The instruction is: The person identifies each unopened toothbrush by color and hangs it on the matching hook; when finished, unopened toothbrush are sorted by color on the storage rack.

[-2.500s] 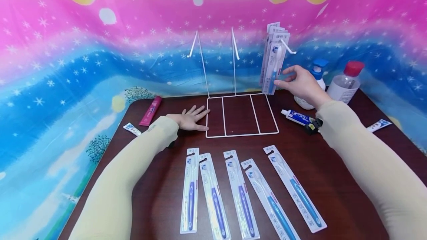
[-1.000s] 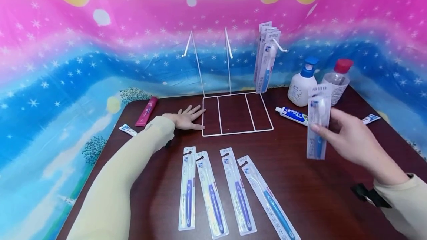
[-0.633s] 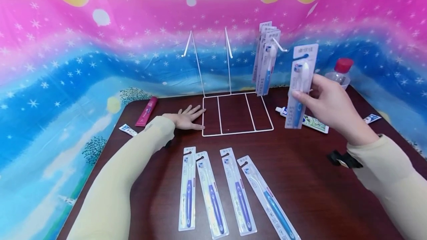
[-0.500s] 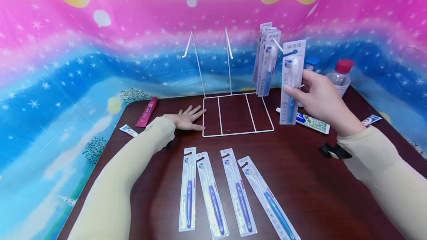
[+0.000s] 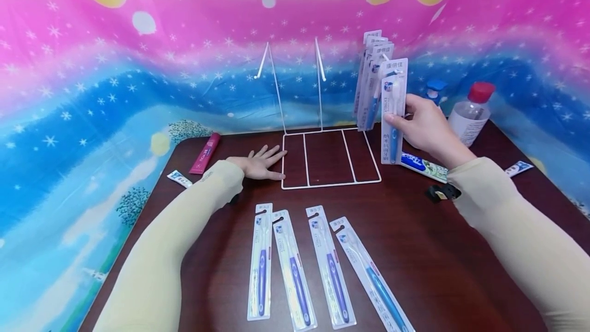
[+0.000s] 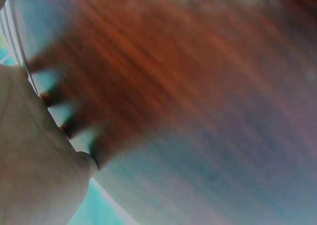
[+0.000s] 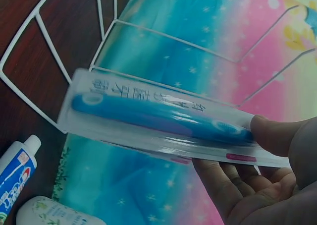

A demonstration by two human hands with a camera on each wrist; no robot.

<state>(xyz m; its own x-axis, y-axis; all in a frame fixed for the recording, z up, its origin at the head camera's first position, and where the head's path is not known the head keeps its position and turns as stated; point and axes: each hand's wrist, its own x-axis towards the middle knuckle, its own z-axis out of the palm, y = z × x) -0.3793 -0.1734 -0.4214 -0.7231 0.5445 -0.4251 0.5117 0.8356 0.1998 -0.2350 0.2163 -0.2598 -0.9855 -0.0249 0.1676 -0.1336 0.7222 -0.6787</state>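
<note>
In the head view my right hand [image 5: 426,122] pinches a packaged toothbrush [image 5: 394,117] between thumb and fingers, upright in front of the rack's right hook. Its blue handle shows through the clear pack in the right wrist view. Behind it several toothbrush packs [image 5: 369,86] hang on that hook, whose tip is hidden. My left hand [image 5: 262,163] lies flat with fingers spread, its fingertips at the left edge of the white wire rack [image 5: 306,160]. The rack's left hook [image 5: 261,63] and middle hook [image 5: 321,65] hold nothing.
Several toothbrush packs lie in front: purple-handled ones [image 5: 260,270] and a blue one [image 5: 378,281]. Toothpaste [image 5: 426,166], a red-capped bottle [image 5: 470,117] and a blue-pump bottle [image 5: 435,91] stand or lie at right. A pink tube [image 5: 205,153] and small tube [image 5: 178,178] lie at left.
My right hand let go of a hanging pack, took the rightmost blue toothbrush pack from the table, then raised it leftward to the right hook. My left hand stays by the rack.
</note>
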